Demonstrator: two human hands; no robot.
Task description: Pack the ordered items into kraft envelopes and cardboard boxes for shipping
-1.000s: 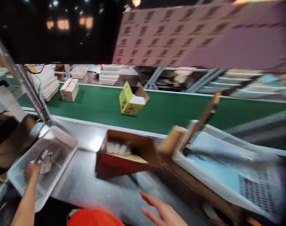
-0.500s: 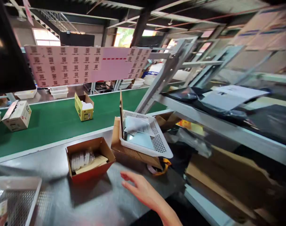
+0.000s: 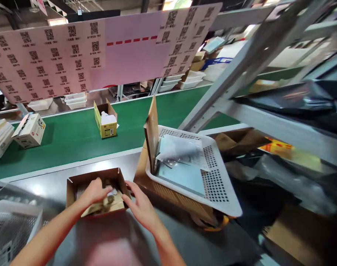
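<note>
An open brown cardboard box point(image 3: 71, 195) stands on the metal table, with papery tan material and a clear plastic item inside. My left hand point(image 3: 96, 192) reaches down into it, fingers curled together. A small white object point(image 3: 113, 191) shows at its fingertips, and blurred brownish items lie just below; what exactly the fingers hold is unclear. At the box's right end is my right hand point(image 3: 139, 203), its thumb and fingers closed around the wall at the corner.
A white perforated basket point(image 3: 221, 181) with plastic bags leans on cardboard at right. Another basket point(image 3: 16, 210) sits at left. Behind runs a green conveyor point(image 3: 68, 140) carrying a yellow box point(image 3: 109, 130) and a white carton point(image 3: 31, 131). A metal frame point(image 3: 229, 81) rises at right.
My left hand has moved from the left basket, where it held a small pale item, into the cardboard box. My right hand has come left onto the box's edge. The view has shifted.
</note>
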